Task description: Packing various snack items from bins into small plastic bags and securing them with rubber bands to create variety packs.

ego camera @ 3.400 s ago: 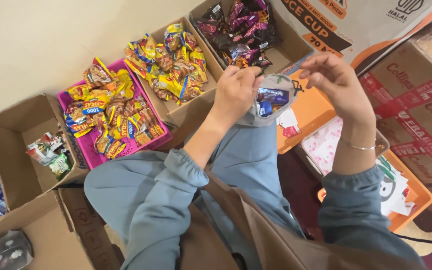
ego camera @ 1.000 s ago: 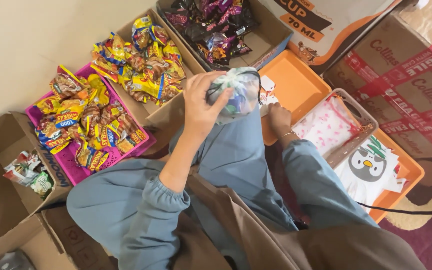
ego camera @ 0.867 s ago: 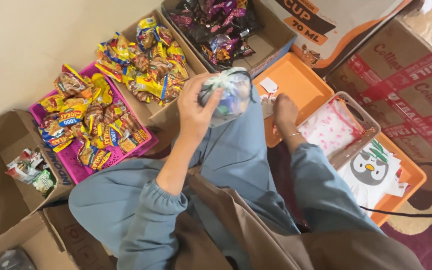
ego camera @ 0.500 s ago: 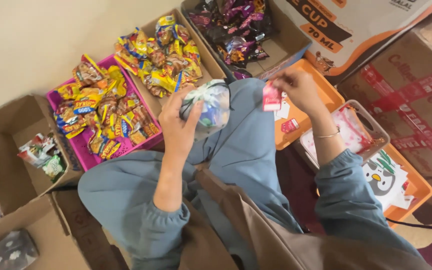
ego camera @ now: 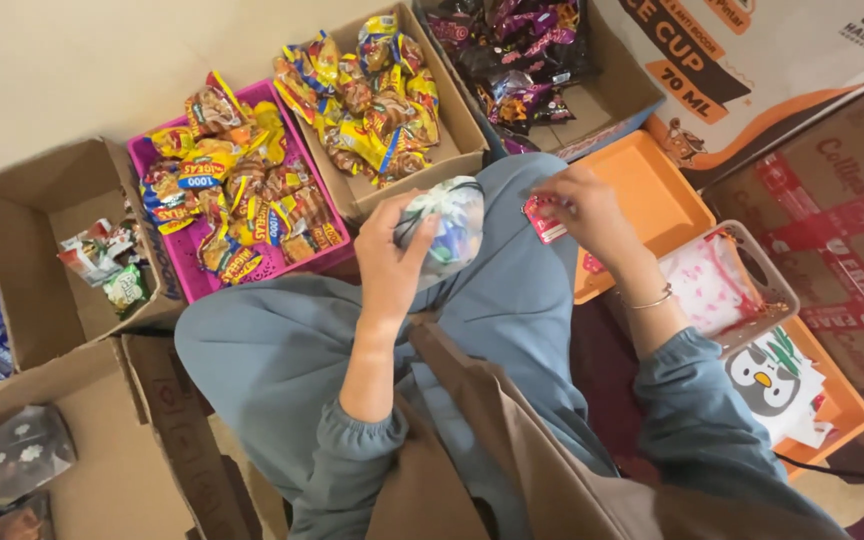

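Two hands work over the lap; the left hand [ego camera: 389, 262] wraps around a filled drawstring pouch [ego camera: 445, 225], steadying it on the knee; the right hand [ego camera: 587, 205] pinches a small red tag [ego camera: 542, 218] just beside it, above the orange tray [ego camera: 652, 195].

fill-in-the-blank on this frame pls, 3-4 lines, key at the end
1. The left hand grips a tied pouch that rests on the person's ____.
2. The right hand pinches a small ____ tag.
3. The yellow snack packets nearest the left hand lie in a ____ basket.
4. The penguin-print bag lies in an ____ tray.

Missing words: knee; red; pink; orange
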